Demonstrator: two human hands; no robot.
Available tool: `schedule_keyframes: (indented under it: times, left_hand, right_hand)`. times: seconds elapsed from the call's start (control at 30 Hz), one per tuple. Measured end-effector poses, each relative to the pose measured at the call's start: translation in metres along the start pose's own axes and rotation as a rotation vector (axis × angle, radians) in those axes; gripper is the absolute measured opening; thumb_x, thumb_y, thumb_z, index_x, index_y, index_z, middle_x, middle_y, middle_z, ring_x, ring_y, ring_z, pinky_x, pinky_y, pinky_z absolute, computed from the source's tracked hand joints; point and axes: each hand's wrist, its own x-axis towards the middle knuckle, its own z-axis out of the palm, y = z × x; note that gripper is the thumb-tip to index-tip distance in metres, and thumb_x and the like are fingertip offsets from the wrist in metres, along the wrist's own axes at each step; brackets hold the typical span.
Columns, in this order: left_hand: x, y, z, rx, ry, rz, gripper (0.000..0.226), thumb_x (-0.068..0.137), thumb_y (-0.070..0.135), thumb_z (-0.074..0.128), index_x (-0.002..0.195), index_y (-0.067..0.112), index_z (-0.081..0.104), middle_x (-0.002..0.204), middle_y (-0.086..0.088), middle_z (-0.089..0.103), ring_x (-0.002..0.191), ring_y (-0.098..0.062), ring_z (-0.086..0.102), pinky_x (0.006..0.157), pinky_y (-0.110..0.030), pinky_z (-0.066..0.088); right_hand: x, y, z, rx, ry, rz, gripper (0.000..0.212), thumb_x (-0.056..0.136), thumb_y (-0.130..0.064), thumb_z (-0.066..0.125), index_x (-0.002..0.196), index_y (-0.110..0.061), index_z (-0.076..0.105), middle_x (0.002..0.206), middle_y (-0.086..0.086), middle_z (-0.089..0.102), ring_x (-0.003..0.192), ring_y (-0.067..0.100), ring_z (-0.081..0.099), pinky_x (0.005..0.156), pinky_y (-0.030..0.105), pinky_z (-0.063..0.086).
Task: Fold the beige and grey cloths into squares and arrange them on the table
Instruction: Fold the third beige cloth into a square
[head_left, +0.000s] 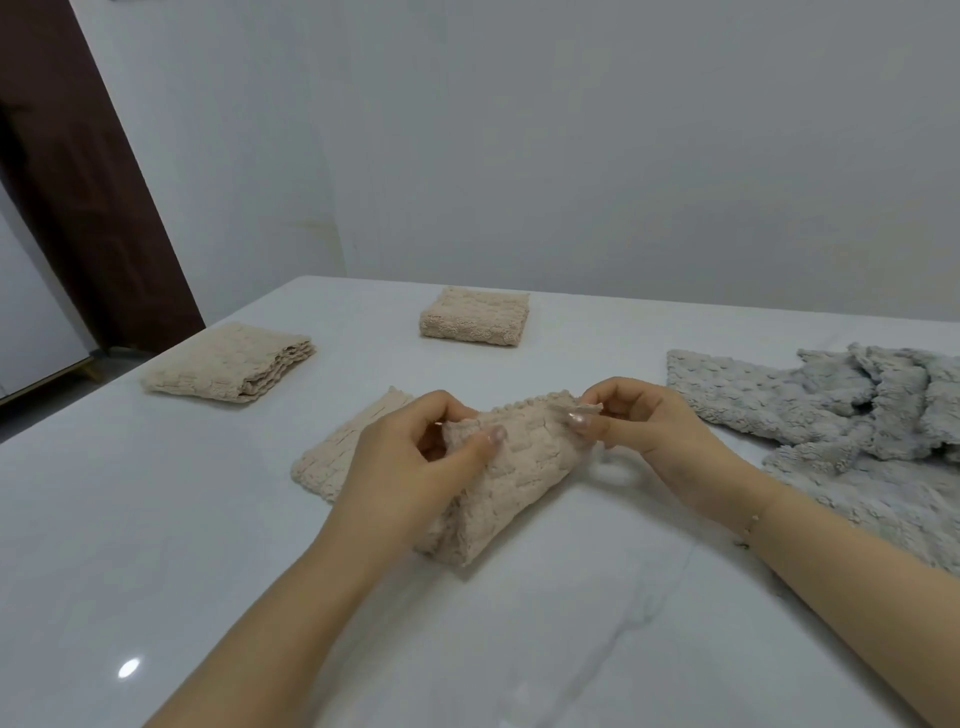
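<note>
Both hands work on 1 beige cloth (498, 467) near the middle of the white worktop (156, 519). The left hand (415, 457) pinches the cloth's upper left corner between thumb and curled fingers, and the right hand (639, 431) pinches the upper right corner the same way, so that the top edge is stretched between them and lifted off the surface. The lower part of the cloth hangs down and its bottom end rests on the worktop close to the person.

Just behind the left hand, a second beige cloth (337, 452) lies flat and partly hidden by that hand. Further left sits a folded beige stack (228, 364), its layered edges facing right. A smaller folded beige square (475, 317) lies near the far edge of the worktop, well apart from the others.

At the right side, the grey cloths (831, 415) lie unfolded in a loose, overlapping heap that runs out of view. A thin bracelet (753, 525) shows on the right wrist. A dark brown door (78, 182) stands at the far left.
</note>
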Motion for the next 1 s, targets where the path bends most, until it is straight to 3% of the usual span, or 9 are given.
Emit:
schedule_keyframes:
  times: [0.07, 0.13, 0.27, 0.4, 0.63, 0.73, 0.8, 0.9, 1.0]
  left_hand:
    - [0.001, 0.002, -0.003, -0.08, -0.038, -0.017, 0.024, 0.078, 0.03, 0.074, 0.074, 0.011, 0.061, 0.066, -0.014, 0.054, 0.059, -0.012, 0.044, 0.055, -0.023, 0.034]
    - [0.001, 0.003, -0.004, -0.108, -0.069, -0.018, 0.025, 0.079, 0.027, 0.074, 0.072, 0.011, 0.057, 0.068, -0.015, 0.052, 0.064, -0.017, 0.045, 0.06, -0.029, 0.035]
    - [-0.003, 0.002, -0.007, -0.087, -0.132, -0.004, 0.023, 0.072, 0.038, 0.067, 0.066, 0.02, 0.053, 0.068, -0.009, 0.041, 0.065, -0.021, 0.038, 0.061, -0.033, 0.028]
    - [-0.009, -0.002, -0.013, -0.067, -0.128, 0.023, 0.024, 0.069, 0.043, 0.066, 0.066, 0.023, 0.053, 0.067, -0.008, 0.032, 0.064, -0.019, 0.031, 0.058, -0.028, 0.026]
    - [-0.02, -0.012, -0.024, -0.118, -0.038, 0.01, 0.033, 0.062, 0.049, 0.069, 0.075, 0.02, 0.06, 0.074, -0.01, 0.047, 0.071, -0.021, 0.044, 0.068, -0.034, 0.034]
    - [-0.025, -0.012, -0.025, -0.152, -0.026, 0.01, 0.036, 0.063, 0.044, 0.072, 0.075, 0.013, 0.06, 0.081, -0.028, 0.056, 0.073, -0.025, 0.048, 0.071, -0.037, 0.037]
    - [-0.028, -0.01, -0.026, -0.185, -0.021, 0.008, 0.035, 0.063, 0.041, 0.071, 0.072, 0.011, 0.056, 0.08, -0.031, 0.055, 0.072, -0.025, 0.048, 0.07, -0.038, 0.037]
    - [-0.029, -0.007, -0.027, -0.201, -0.013, 0.007, 0.027, 0.068, 0.032, 0.076, 0.068, 0.014, 0.055, 0.069, -0.017, 0.052, 0.069, -0.022, 0.049, 0.066, -0.035, 0.039]
    - [-0.028, -0.007, -0.026, -0.228, 0.004, -0.009, 0.025, 0.079, 0.009, 0.073, 0.073, -0.001, 0.051, 0.064, -0.006, 0.057, 0.066, -0.018, 0.054, 0.06, -0.023, 0.043]
  right_hand:
    - [-0.001, -0.005, -0.001, 0.019, -0.063, 0.03, 0.021, 0.064, 0.004, 0.076, 0.077, -0.006, 0.064, 0.086, -0.002, 0.074, 0.082, 0.008, 0.068, 0.068, 0.014, 0.05]
    - [-0.003, -0.008, 0.0, 0.052, -0.092, 0.045, 0.021, 0.06, 0.006, 0.076, 0.071, -0.01, 0.067, 0.09, 0.001, 0.074, 0.09, 0.008, 0.068, 0.073, 0.013, 0.05]
    - [-0.006, -0.012, 0.002, 0.077, -0.131, 0.053, 0.01, 0.065, 0.001, 0.065, 0.069, -0.008, 0.067, 0.067, 0.001, 0.069, 0.068, 0.01, 0.065, 0.067, 0.013, 0.049]
    - [-0.006, -0.014, 0.002, 0.104, -0.15, 0.061, 0.016, 0.061, 0.004, 0.076, 0.068, -0.01, 0.07, 0.068, 0.001, 0.069, 0.068, 0.01, 0.065, 0.068, 0.015, 0.05]
    - [-0.007, -0.016, 0.004, 0.107, -0.152, 0.047, 0.03, 0.05, -0.015, 0.089, 0.068, -0.007, 0.066, 0.067, 0.005, 0.069, 0.067, 0.012, 0.065, 0.071, 0.016, 0.051]
    - [-0.009, -0.017, 0.009, 0.077, -0.154, 0.04, 0.02, 0.061, -0.002, 0.082, 0.063, -0.007, 0.063, 0.065, 0.004, 0.067, 0.065, 0.012, 0.064, 0.069, 0.016, 0.049]
    - [-0.01, -0.018, 0.011, 0.101, -0.162, 0.035, 0.024, 0.052, -0.001, 0.085, 0.058, -0.011, 0.064, 0.067, 0.004, 0.067, 0.065, 0.011, 0.065, 0.066, 0.015, 0.05]
    - [-0.01, -0.018, 0.013, 0.138, -0.179, 0.028, 0.034, 0.038, -0.022, 0.093, 0.057, -0.014, 0.066, 0.072, 0.003, 0.069, 0.069, 0.012, 0.066, 0.067, 0.016, 0.052]
    - [-0.011, -0.018, 0.013, 0.125, -0.167, 0.025, 0.042, 0.035, -0.031, 0.095, 0.058, -0.013, 0.066, 0.07, 0.007, 0.069, 0.068, 0.013, 0.067, 0.066, 0.016, 0.051]
